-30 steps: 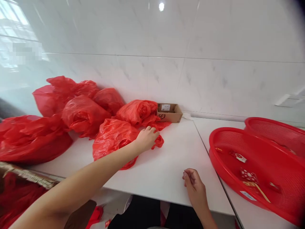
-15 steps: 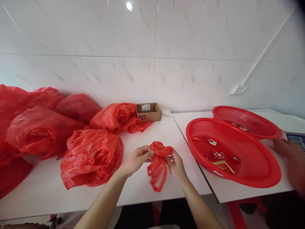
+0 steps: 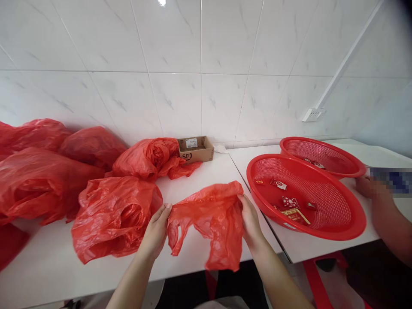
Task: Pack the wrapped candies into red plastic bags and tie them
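Observation:
A thin red plastic bag (image 3: 209, 219) is stretched out between my two hands above the front edge of the white table (image 3: 206, 171). My left hand (image 3: 156, 229) grips its left side, with the fingers closed on the plastic. My right hand (image 3: 251, 221) pinches the right side near the top. The bag's handles hang down below the table edge. A stuffed red bag (image 3: 112, 214) lies just left of my left hand.
Several more stuffed red bags (image 3: 48, 171) are piled at the left against the tiled wall. A small cardboard box (image 3: 195, 149) sits at the back. Two red mesh baskets (image 3: 309, 197) with small packets stand at the right, where another person's hand (image 3: 370, 189) rests.
My left hand took a crumpled red bag from the pile and brought it to the front. Both hands now hold it and have pulled it open and wide.

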A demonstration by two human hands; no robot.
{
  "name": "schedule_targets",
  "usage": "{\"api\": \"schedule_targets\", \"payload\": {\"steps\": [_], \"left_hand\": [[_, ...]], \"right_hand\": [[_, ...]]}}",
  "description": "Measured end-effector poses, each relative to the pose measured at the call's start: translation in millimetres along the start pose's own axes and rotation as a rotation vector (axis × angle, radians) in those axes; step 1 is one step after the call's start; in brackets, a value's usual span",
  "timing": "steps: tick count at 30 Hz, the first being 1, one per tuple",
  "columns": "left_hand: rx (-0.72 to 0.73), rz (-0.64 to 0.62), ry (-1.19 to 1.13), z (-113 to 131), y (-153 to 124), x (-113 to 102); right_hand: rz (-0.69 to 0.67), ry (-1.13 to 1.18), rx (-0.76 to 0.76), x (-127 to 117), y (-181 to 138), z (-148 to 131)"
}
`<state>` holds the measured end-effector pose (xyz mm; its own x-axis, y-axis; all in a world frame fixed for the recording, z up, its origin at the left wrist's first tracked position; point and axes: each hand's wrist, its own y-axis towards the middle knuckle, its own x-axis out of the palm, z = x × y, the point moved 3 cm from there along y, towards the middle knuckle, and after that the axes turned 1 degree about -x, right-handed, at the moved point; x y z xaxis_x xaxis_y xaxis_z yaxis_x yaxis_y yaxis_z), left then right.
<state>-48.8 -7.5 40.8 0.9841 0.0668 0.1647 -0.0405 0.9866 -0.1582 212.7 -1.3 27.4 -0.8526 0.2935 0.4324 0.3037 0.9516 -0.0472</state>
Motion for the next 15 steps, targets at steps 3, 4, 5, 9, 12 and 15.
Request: {"api": "schedule_targets", "payload": {"steps": [3,4,5,9,12,15], "left_hand": [[0.272,0.150,0.195,21.6,-25.2,12.3],[0.399,0.170,0.310,29.3,-35.0,18.1],[0.512,0.165,0.451,34.6,-43.6,24.5],[0.591,-0.018,0.994,18.4,-47.3,41.2],[0.489,-0.080,1.204,-11.4,-30.4,39.6],[0.434,-0.085,1.314,-29.2,-23.6,41.2]], "right_hand": [[0.017,-0.068,-0.055,3.6,1.1,-0.9],[0.013,-0.084,-0.059,4.1,1.4,-0.6],[-0.004,-0.084,-0.052,4.8,1.5,0.2],[-0.105,-0.004,0.042,8.6,-1.5,5.2],[-0.127,0.037,0.121,9.7,-3.7,8.7],[-0.151,0.036,0.154,9.6,-4.8,11.7]]}}
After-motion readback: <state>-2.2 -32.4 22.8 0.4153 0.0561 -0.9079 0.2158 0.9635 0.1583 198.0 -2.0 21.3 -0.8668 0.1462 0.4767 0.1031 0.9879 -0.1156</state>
